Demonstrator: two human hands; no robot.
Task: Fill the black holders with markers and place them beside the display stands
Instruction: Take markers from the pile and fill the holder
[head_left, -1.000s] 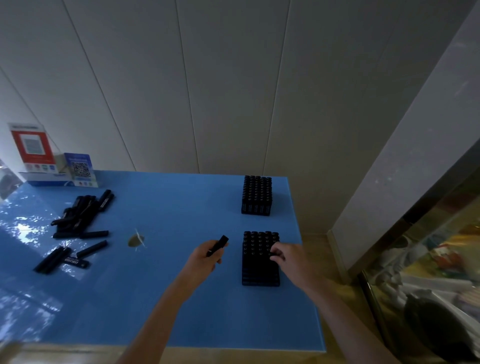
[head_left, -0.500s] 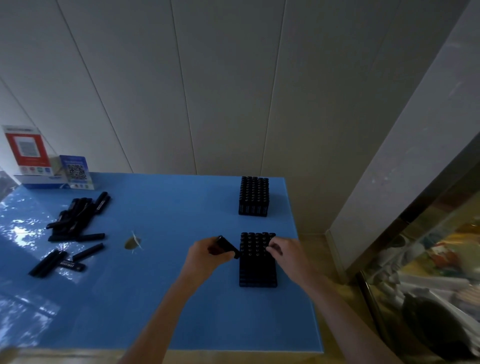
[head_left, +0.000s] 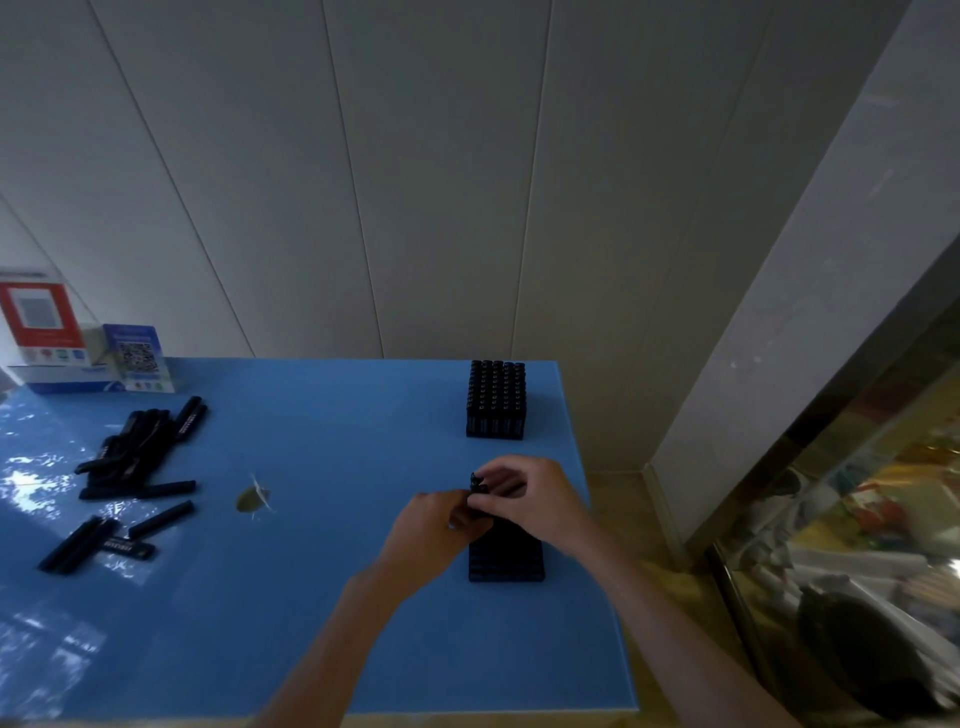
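White wall panels back our blue table (head_left: 311, 597). Over the near black holder (head_left: 506, 558), our left hand (head_left: 434, 525) and right hand (head_left: 535, 499) both pinch one marker (head_left: 475, 486) with curled fingers; we judge it should enter its slot upright. Loose markers (head_left: 130, 467) lie far left, near the display stands (head_left: 137, 358).

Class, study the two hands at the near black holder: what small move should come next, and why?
Probably push the marker straight down into its slot. The left hand and right hand both pinch it, upright, at the far left corner of the near holder, and it stands above the holder's top, so it seems not yet seated.
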